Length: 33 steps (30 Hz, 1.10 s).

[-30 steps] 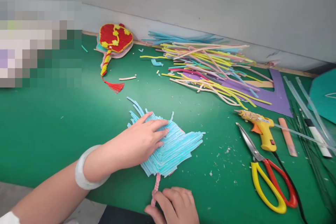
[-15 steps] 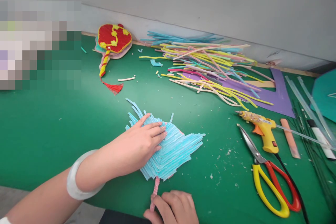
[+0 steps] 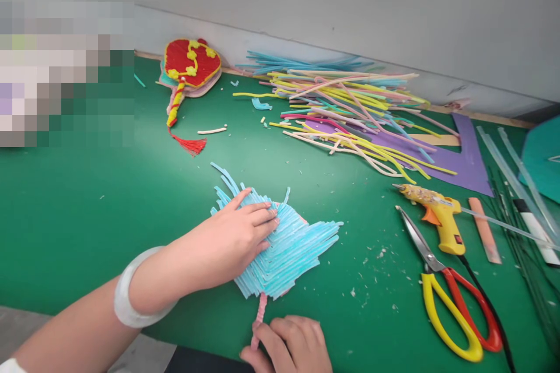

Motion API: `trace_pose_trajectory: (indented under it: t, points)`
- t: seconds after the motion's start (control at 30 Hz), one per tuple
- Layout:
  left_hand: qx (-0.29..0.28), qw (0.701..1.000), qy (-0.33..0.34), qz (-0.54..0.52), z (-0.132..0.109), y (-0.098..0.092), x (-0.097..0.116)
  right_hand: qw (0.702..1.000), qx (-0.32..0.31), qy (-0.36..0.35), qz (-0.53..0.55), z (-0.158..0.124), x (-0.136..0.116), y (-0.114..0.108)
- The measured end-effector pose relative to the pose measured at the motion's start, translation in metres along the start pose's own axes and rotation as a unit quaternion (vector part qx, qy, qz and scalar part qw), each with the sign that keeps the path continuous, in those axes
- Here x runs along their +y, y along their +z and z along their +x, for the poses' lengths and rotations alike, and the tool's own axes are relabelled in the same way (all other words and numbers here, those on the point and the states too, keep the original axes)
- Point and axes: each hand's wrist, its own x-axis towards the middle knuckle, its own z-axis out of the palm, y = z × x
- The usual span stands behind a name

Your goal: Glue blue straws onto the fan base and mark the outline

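Observation:
A craft fan (image 3: 293, 250) covered in rows of light blue fuzzy sticks lies on the green table in front of me. Loose stick ends jut past its edges at the upper left and right. My left hand (image 3: 245, 233) rests flat on its left part, fingers stretched out and palm down. Below, the pink wrapped handle (image 3: 261, 309) of the fan points towards me. My right hand (image 3: 291, 344) pinches the lower end of that handle between thumb and fingers.
Coloured pipe cleaners (image 3: 341, 99) lie heaped at the back over purple sheet (image 3: 464, 169). A red and yellow fan (image 3: 192, 64) with tassel sits back left. On the right are a yellow glue gun (image 3: 446, 215), scissors (image 3: 433, 265), an orange stick (image 3: 485, 230) and glue sticks (image 3: 520, 175).
Nearly everything holds still. The whole view has shifted very slightly; both hands keep their places on the fan and its handle.

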Motion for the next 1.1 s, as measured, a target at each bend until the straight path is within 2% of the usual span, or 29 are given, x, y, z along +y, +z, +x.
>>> trace_pose_trajectory:
  t: [0.23,0.37,0.43,0.5,0.6,0.7,0.8,1.1]
  points:
    - [-0.012,1.000,-0.007,-0.015,-0.001,-0.001,-0.002,1.000,-0.001,-0.005,0.002,0.000,0.001,-0.001]
    - [0.012,0.999,-0.002,-0.039,0.000,0.000,-0.006,1.000,-0.005,-0.005,0.007,-0.002,0.000,-0.001]
    - [0.063,0.997,0.005,-0.045,0.003,0.001,-0.009,1.000,-0.010,0.001,0.010,-0.004,0.000,-0.002]
    - [0.149,0.988,0.003,-0.047,0.007,0.001,-0.014,1.000,-0.024,0.005,0.017,-0.005,0.000,-0.004]
    - [0.288,0.955,-0.043,-0.063,0.011,-0.002,-0.024,0.998,-0.044,0.012,0.031,-0.006,-0.001,-0.007]
    - [0.387,0.912,-0.113,-0.072,0.012,-0.006,-0.035,0.997,-0.051,0.021,0.044,-0.006,-0.003,-0.011]
    - [0.442,0.878,-0.172,-0.068,0.011,-0.008,-0.048,0.996,-0.063,0.033,0.050,-0.007,-0.006,-0.013]
    - [0.535,0.789,-0.282,-0.104,0.005,-0.003,-0.085,0.992,-0.060,0.063,0.093,-0.016,-0.008,-0.015]
